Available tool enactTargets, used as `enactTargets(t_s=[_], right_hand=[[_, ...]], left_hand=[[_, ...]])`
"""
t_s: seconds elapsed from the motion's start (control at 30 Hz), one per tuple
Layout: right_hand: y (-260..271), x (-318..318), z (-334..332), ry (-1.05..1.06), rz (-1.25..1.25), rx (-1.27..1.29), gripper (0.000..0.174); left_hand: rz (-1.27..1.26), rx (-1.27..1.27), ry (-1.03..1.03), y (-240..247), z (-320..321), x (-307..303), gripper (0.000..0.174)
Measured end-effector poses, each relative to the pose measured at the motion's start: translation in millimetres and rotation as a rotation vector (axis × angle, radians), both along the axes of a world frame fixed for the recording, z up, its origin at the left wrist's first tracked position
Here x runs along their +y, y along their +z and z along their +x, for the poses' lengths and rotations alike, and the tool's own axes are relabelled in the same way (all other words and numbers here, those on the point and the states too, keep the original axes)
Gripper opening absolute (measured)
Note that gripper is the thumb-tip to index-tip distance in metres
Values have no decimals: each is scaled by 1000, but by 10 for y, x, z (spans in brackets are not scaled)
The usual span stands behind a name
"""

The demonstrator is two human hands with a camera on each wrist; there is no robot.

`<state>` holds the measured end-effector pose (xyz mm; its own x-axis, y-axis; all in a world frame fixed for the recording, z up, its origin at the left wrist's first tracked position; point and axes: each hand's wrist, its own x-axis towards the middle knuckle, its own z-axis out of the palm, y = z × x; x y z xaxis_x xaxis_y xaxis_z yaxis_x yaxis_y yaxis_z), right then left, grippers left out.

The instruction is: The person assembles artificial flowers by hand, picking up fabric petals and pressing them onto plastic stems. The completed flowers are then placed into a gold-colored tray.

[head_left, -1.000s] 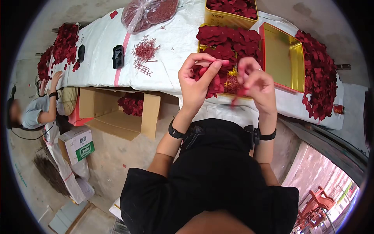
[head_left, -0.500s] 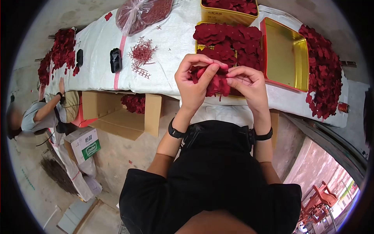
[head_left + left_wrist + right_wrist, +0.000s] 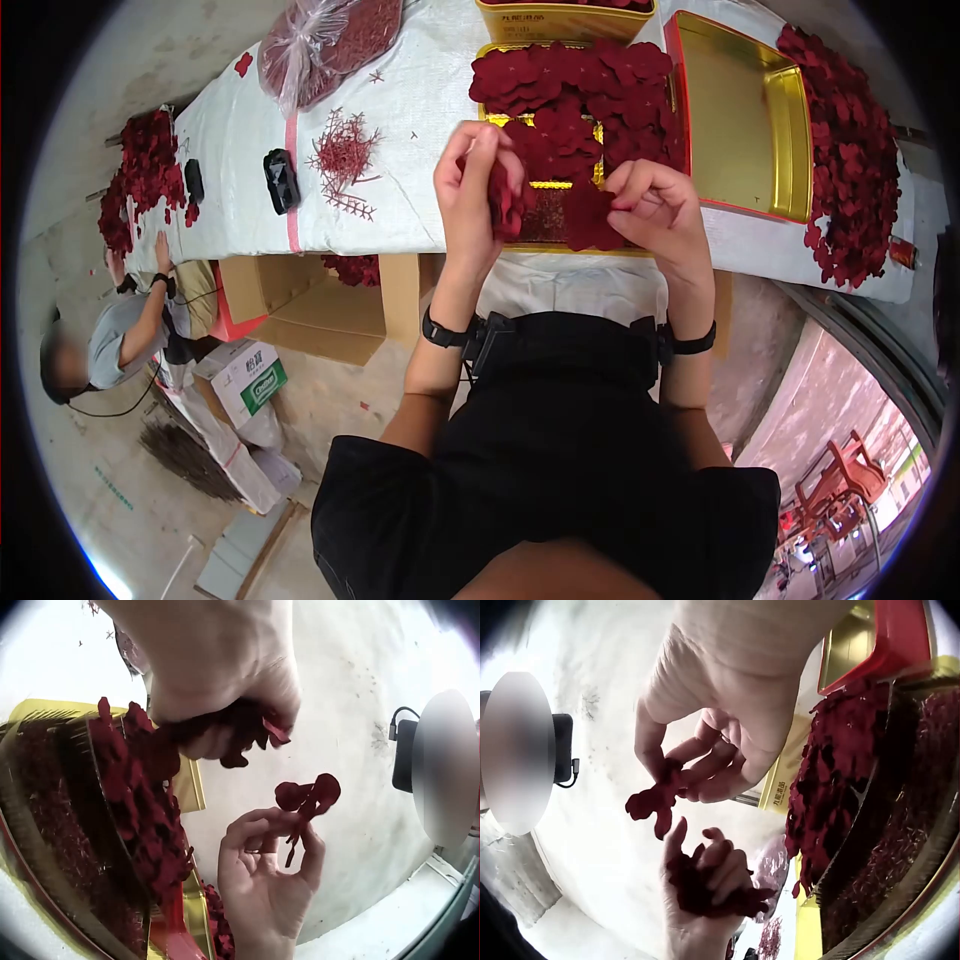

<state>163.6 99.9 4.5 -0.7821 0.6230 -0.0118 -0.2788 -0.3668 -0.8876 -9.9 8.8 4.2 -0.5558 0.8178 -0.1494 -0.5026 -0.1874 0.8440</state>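
The right hand [image 3: 665, 215] pinches a dark-red, petalled, cloth-like flower [image 3: 592, 217] near the golden rectangular metal tin [image 3: 550, 184]; the left hand [image 3: 468, 195] grips a similar bunch [image 3: 509, 205]. Separating seems underway; placement would need gentle release.

Grey floor [image 3: 320, 405]; at right, apparently a reddish chair [image 3: 848, 478].

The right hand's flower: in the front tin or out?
Out: wrist views show the right hand pinching the flower clear of the tin.
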Motion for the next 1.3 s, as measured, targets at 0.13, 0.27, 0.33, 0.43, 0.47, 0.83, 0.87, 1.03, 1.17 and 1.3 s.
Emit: enactTargets(t_s=[0.13, 0.27, 0.33, 0.43, 0.47, 0.83, 0.87, 1.03, 1.17, 1.3], right_hand=[[-40, 92, -23, 66, -70, 36, 19], [-1, 147, -83, 62, -33, -9, 18], [45, 154, -118, 28, 69, -38, 17], [107, 170, -97, 15, 165, -64, 16], [124, 181, -85, 19, 189, -68, 16], [171, 223, 61, -24, 335, -229, 15], [167, 220, 71, -29, 330, -228, 15], [133, 210, 87, -51, 321, -227, 14], [86, 229, 50, -36, 350, -232, 14], [108, 271, 1, -54, 415, -271, 15]], left_hand=[[-148, 55, -327, 8, -60, -43, 17], [-121, -227, -411, 86, 14, -27, 19], [-75, -283, -410, -13, -1, -21, 17], [-173, -340, -452, -15, -32, 2, 12], [-232, -352, -471, 8, -42, 20, 12], [-206, -282, -556, -14, 7, 32, 16], [-209, -275, -549, -5, 10, 32, 17], [-288, -240, -471, 73, 90, 71, 17], [-343, -121, -403, 7, 110, 42, 18], [-360, 44, -296, -42, 111, 36, 15]])
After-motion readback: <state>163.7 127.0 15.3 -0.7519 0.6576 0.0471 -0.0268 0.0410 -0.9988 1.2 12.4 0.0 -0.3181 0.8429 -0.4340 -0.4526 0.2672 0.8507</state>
